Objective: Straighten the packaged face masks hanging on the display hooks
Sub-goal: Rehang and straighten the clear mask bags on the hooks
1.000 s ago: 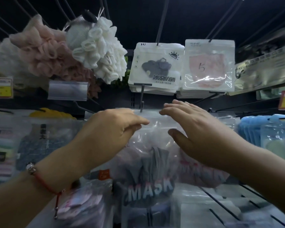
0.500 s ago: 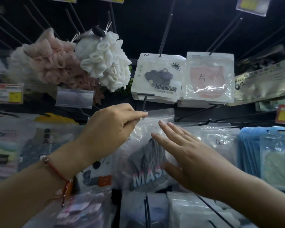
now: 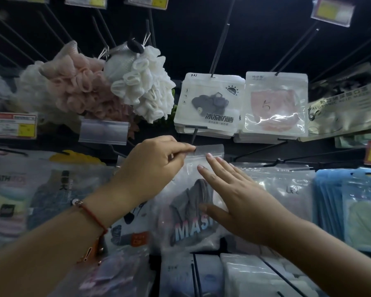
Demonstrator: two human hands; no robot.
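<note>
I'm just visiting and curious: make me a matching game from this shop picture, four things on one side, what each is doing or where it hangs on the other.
Things:
1. left hand
2. right hand
3. white bath pouf
4. pink mask packet

States:
A. hangs right of the dark-mask packet
B. fingers straight, against the clear MASK bag
C. pinches the bag's top edge
D. hangs beside a pink pouf

Pairs: 1-C, 2-B, 3-D, 4-A

Clear mask packet (image 3: pixel 193 211) hangs tilted on hook (image 3: pixel 193 137).
</note>
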